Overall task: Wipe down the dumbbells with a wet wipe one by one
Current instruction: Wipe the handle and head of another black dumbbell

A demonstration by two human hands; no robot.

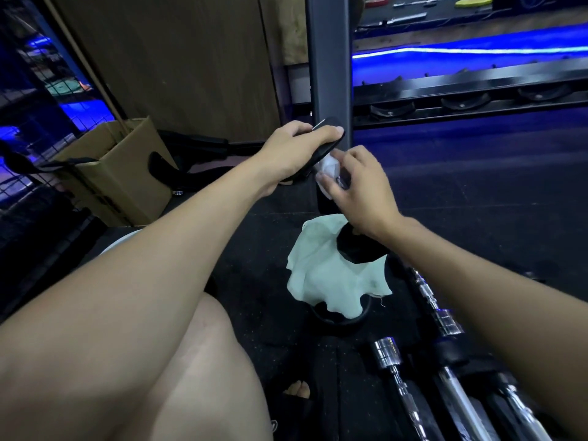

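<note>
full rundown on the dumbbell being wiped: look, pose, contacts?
The black dumbbell with a chrome handle is held up off the dark floor mat, tilted, in front of the dark metal rack post. The left hand grips its upper black end, which looks smooth and slightly glossy. The right hand pinches a small white wet wipe around the handle, where a little chrome shows. Below that hand, a black end shows against a pale green cloth. Markings cannot be read.
</note>
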